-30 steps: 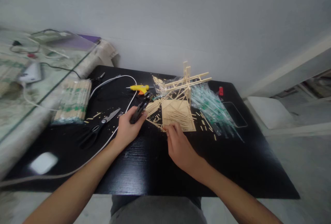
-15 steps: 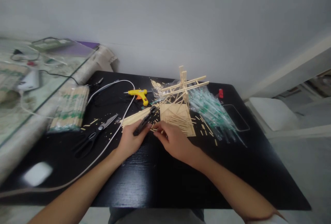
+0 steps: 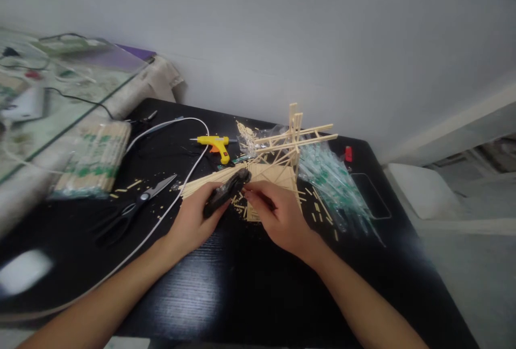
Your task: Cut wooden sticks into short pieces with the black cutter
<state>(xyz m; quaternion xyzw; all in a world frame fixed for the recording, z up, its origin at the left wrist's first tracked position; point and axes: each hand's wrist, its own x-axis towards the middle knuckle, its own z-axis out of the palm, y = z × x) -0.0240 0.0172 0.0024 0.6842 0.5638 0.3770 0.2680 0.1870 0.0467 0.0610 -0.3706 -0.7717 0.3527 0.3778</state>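
My left hand (image 3: 196, 219) is wrapped round a black hand tool (image 3: 226, 190) that looks like pliers, its head pointing up and right. Close against that head, the fingertips of my right hand (image 3: 280, 220) are pinched together; what they hold is too small and covered to make out. Long thin wooden sticks (image 3: 209, 178) lie behind my left hand. Partly covered by my right hand is a square wooden panel (image 3: 278, 172) with sticks on it. Behind it rises a frame of glued-looking sticks (image 3: 296, 136). Short cut pieces (image 3: 238, 210) are scattered below the tool.
A yellow glue gun (image 3: 215, 143) lies behind my hands. Black scissors (image 3: 137, 204) and a white cable (image 3: 173, 201) are on the left, beside a bagged stick bundle (image 3: 92, 158). On the right are plastic sleeves (image 3: 332, 179), a phone-like outline (image 3: 371, 196) and a red object (image 3: 348, 153).
My right hand has moved left from the panel's front edge to the tool's head. The tool in my left hand has come nearer to it. The camera view has shifted slightly.
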